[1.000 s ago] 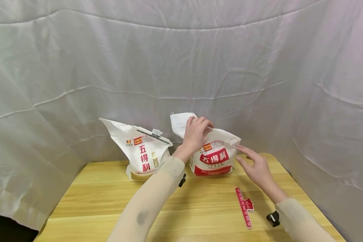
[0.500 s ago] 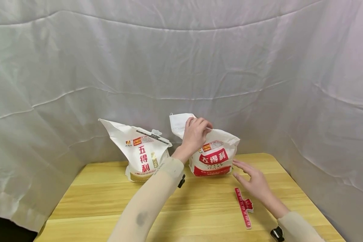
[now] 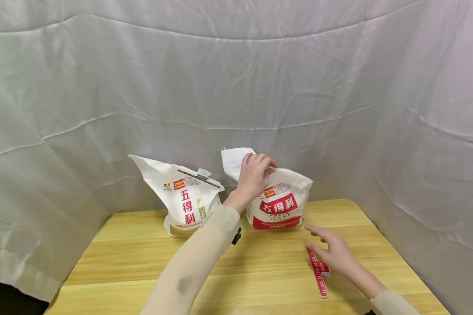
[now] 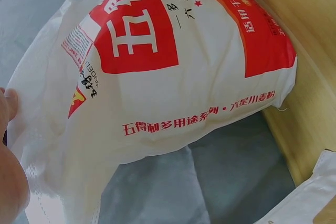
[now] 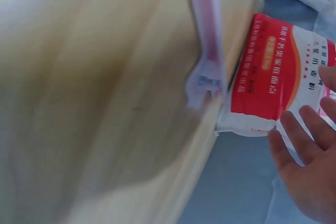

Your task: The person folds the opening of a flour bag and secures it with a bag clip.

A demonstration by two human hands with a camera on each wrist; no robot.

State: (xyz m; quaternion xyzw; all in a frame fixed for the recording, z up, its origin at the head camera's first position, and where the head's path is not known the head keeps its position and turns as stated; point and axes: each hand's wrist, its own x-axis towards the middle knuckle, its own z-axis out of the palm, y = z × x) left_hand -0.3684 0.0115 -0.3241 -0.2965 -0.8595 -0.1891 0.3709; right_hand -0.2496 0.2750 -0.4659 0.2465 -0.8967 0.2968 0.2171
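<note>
My left hand point(image 3: 254, 177) pinches the folded-over top of a white and red flour bag point(image 3: 280, 208) at the back of the table. In the left wrist view only its thumb and a fingertip show, at the crumpled white top of the flour bag point(image 4: 142, 87). To the right, my right hand point(image 3: 337, 251) hovers with fingers spread and nothing held. A red bag clip point(image 3: 317, 273) with white edges lies just below that hand, and the fingertips overlap its upper end. In the right wrist view the sealing clip point(image 5: 207, 40) is blurred, apart from the right hand point(image 5: 310, 166).
Left of the gripped bag stands a second flour bag point(image 3: 187, 199), its top slanting up to a point. A dark clip point(image 3: 199, 177) spans its upper fold. Grey cloth point(image 3: 236, 78) hangs behind and around the wooden table point(image 3: 122, 262).
My right hand has left the side of the flour bag and come down and toward the front, over the red clip's upper end. The left hand has kept its place on the bag's top.
</note>
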